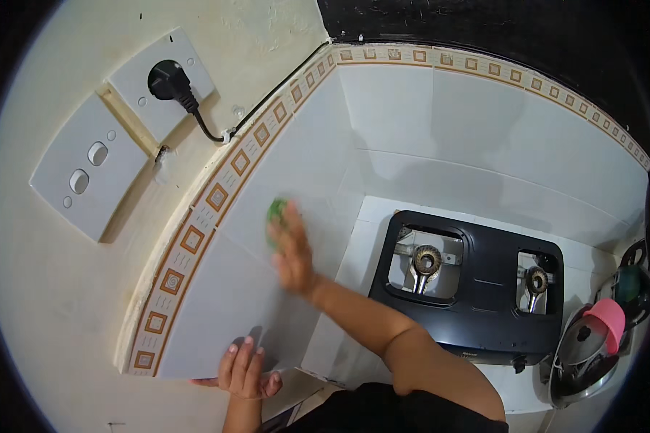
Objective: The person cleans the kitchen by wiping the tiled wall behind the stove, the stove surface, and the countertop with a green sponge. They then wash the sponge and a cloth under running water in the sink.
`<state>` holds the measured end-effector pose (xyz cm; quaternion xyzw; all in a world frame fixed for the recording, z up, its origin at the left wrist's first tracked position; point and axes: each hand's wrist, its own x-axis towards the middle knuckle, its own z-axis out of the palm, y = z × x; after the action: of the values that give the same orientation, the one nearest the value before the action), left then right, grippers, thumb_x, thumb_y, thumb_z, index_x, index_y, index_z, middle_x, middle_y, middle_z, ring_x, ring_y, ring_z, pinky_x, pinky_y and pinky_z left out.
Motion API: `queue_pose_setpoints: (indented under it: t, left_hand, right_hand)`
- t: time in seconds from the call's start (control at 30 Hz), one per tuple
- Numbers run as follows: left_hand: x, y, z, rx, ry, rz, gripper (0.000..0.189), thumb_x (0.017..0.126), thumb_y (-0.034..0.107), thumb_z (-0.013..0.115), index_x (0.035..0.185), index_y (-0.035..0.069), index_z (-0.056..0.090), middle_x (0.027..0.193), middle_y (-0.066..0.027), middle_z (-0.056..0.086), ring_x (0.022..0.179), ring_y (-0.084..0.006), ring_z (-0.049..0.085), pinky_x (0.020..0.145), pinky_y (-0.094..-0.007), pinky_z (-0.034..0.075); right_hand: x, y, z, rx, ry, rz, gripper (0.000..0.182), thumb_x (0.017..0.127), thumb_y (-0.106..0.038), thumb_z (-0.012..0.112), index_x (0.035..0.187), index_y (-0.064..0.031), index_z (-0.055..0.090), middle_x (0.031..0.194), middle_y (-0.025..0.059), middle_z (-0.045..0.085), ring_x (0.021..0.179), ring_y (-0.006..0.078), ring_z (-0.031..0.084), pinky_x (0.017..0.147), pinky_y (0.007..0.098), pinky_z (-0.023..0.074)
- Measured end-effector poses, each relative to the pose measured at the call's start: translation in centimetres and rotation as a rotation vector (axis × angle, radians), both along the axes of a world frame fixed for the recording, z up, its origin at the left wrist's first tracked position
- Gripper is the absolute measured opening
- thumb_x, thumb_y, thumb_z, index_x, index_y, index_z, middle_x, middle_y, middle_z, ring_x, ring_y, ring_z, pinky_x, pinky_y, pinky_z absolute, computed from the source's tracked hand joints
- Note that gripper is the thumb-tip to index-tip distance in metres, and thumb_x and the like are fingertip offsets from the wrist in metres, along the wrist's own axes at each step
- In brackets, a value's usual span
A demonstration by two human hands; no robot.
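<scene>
My right hand [294, 254], blurred, presses a green scrubbing pad [276, 214] against the white wall tiles [314, 151] on the left side of the cooking corner. Its fingers partly cover the pad, so the pad's full shape is hidden. Lower down, my left hand [244, 371] touches the bottom edge of the same tiled wall. It holds nothing, and its thumb stands apart from its fingers. To the right of my right forearm sits a black two-burner gas stove [490, 270], its pan supports off and both burner heads bare.
A patterned border strip [216, 197] tops the tiles. Above it, a black plug [168, 81] sits in a wall socket, its cable running along the strip. A switch plate [89, 168] is beside it. Cookware, including a glass lid [582, 338] and a pink item [609, 322], stands right of the stove.
</scene>
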<state>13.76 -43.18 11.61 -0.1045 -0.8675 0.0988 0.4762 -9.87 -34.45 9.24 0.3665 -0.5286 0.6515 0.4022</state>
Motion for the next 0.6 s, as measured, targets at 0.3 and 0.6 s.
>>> queue_pose_setpoints:
  t: [0.3, 0.6]
  left_hand:
    - [0.1, 0.2, 0.2, -0.032, 0.022, -0.020, 0.047, 0.090, 0.046, 0.042, 0.088, 0.007, 0.068, 0.101, -0.0119, 0.070, 0.110, -0.0298, 0.056, 0.113, -0.0544, 0.004]
    - [0.0, 0.1, 0.3, -0.045, 0.048, 0.012, 0.047, 0.090, 0.045, 0.040, 0.088, 0.008, 0.069, 0.100, -0.0108, 0.071, 0.111, -0.0301, 0.056, 0.114, -0.0536, 0.005]
  right_hand:
    - [-4.7, 0.1, -3.2, -0.013, -0.075, -0.027, 0.032, 0.093, -0.016, 0.048, 0.124, -0.0066, 0.052, 0.135, 0.0167, 0.043, 0.129, 0.0373, 0.036, 0.108, 0.0425, 0.0301]
    - [-2.2, 0.1, -4.5, -0.019, -0.401, -0.142, 0.053, 0.099, -0.027, 0.038, 0.144, -0.0019, 0.029, 0.152, 0.0188, 0.021, 0.141, 0.0344, 0.018, 0.115, 0.0408, 0.0129]
